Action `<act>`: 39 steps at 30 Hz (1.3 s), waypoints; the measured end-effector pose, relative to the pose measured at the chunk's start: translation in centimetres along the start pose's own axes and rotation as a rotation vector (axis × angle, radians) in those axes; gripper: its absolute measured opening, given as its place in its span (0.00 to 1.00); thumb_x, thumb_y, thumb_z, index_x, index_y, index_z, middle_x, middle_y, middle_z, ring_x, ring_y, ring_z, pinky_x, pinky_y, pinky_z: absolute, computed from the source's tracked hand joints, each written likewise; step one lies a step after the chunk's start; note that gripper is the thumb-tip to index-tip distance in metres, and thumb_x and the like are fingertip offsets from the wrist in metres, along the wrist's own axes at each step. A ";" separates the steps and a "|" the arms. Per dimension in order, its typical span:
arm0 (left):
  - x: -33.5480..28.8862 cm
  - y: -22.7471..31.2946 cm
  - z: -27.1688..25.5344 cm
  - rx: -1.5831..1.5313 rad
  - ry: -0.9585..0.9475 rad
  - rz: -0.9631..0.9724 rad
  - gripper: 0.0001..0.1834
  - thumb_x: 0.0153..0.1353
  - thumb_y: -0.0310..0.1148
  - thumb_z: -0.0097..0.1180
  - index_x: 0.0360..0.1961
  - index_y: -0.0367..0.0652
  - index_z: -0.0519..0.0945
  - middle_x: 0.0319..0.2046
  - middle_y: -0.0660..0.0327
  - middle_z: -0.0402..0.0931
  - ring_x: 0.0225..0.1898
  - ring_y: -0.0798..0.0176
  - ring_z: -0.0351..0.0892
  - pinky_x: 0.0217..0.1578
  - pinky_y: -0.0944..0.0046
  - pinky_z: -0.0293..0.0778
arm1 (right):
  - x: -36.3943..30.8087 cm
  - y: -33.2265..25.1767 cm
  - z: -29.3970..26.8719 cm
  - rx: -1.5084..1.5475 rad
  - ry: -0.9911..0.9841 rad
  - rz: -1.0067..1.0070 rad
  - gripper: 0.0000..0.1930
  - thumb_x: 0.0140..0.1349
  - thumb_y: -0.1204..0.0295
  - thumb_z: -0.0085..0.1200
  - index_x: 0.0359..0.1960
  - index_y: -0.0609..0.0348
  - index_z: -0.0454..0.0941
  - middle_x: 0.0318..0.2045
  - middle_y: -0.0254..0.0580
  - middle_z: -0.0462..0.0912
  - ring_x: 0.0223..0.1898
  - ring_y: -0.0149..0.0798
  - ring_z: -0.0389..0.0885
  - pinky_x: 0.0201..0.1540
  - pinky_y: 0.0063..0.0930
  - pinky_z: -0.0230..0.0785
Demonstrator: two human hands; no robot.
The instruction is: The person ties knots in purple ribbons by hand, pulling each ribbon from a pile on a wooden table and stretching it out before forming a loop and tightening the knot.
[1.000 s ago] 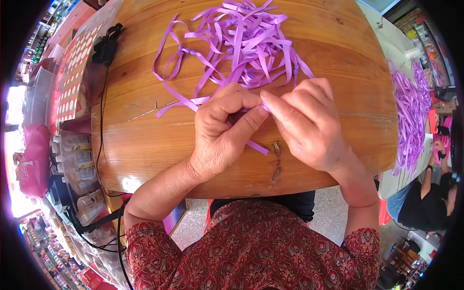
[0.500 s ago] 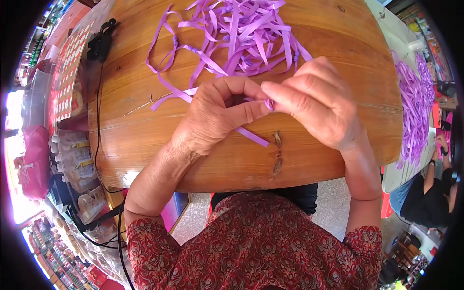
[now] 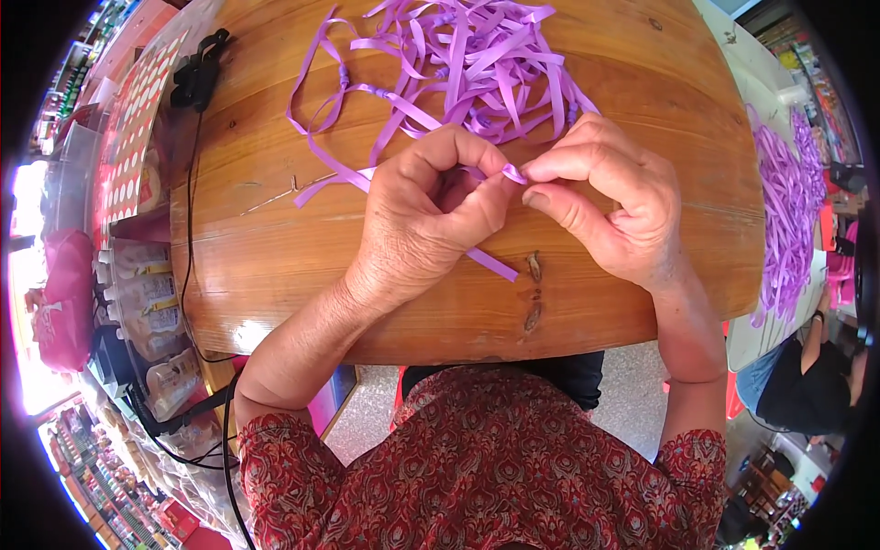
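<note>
While my left hand [image 3: 426, 211] is pinching a purple ribbon [image 3: 515, 174] just this side of the tangled pile [image 3: 500, 71], my right hand [image 3: 619, 211] is reaching in too, thumb and forefinger narrowly parted

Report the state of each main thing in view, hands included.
Narrow purple satin ribbon: folded, pinched.
Left hand: thumb and forefinger gripping the ribbon.
Right hand: fingertips at the fold.
Loose purple ribbon heap: tangled on the brown wooden table.
Thin metal tool: lying flat, untouched.
Thin black cable: trailing along the table's left side.
Long purple ribbon bundle: lying on the white table.
</note>
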State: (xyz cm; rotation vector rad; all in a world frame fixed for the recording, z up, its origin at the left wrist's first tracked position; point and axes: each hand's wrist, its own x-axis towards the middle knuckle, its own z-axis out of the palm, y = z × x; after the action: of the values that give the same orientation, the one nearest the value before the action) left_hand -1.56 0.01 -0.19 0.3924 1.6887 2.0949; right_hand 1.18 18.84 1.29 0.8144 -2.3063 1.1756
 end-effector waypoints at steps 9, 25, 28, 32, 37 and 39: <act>-0.2 -0.5 -0.1 -0.047 -0.072 0.138 0.04 0.58 0.21 0.56 0.34 0.39 0.76 0.31 0.72 0.70 0.30 0.82 0.66 0.30 0.81 0.64 | -0.5 -0.2 -0.1 0.491 -0.019 0.362 0.03 0.53 0.85 0.55 0.29 0.66 0.77 0.25 0.34 0.76 0.27 0.27 0.70 0.31 0.19 0.62; 0.3 -0.3 -0.7 -0.365 -0.171 -0.004 0.06 0.58 0.21 0.59 0.36 0.39 0.79 0.34 0.69 0.75 0.37 0.76 0.71 0.41 0.75 0.68 | -0.5 -0.5 0.6 0.162 0.116 0.116 0.09 0.52 0.85 0.59 0.35 0.65 0.76 0.31 0.39 0.78 0.30 0.31 0.73 0.33 0.22 0.65; 0.2 -0.5 -0.7 -0.375 -0.163 0.003 0.06 0.58 0.21 0.59 0.37 0.39 0.79 0.34 0.69 0.76 0.37 0.76 0.72 0.41 0.75 0.69 | -0.4 -0.5 0.4 0.047 0.139 0.010 0.10 0.50 0.87 0.60 0.34 0.64 0.77 0.30 0.40 0.78 0.30 0.34 0.74 0.32 0.24 0.66; 0.1 -0.7 -0.7 -0.370 -0.139 -0.016 0.06 0.58 0.21 0.59 0.37 0.39 0.79 0.34 0.68 0.77 0.38 0.76 0.73 0.42 0.75 0.69 | -0.3 -0.3 0.2 -0.015 0.115 -0.049 0.11 0.48 0.87 0.61 0.33 0.64 0.77 0.29 0.41 0.78 0.29 0.35 0.75 0.32 0.25 0.66; 0.1 -0.8 -0.8 -0.416 -0.141 -0.033 0.06 0.58 0.22 0.59 0.37 0.39 0.79 0.35 0.68 0.77 0.38 0.76 0.73 0.42 0.75 0.69 | -0.1 -0.7 0.5 -0.034 0.119 -0.041 0.10 0.48 0.87 0.60 0.33 0.65 0.77 0.29 0.41 0.78 0.29 0.37 0.75 0.31 0.26 0.66; 0.0 -0.7 -0.8 -0.431 -0.139 -0.043 0.06 0.58 0.21 0.59 0.37 0.39 0.79 0.35 0.68 0.77 0.38 0.75 0.73 0.43 0.75 0.69 | -0.1 -0.6 0.7 -0.034 0.174 -0.093 0.10 0.48 0.87 0.59 0.33 0.65 0.78 0.29 0.41 0.78 0.28 0.38 0.74 0.31 0.27 0.66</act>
State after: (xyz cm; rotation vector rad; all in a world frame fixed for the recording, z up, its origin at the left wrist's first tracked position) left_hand -1.87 -0.56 -1.07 0.3500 1.1169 2.2636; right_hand 1.64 18.01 1.19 0.7665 -2.1197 1.1175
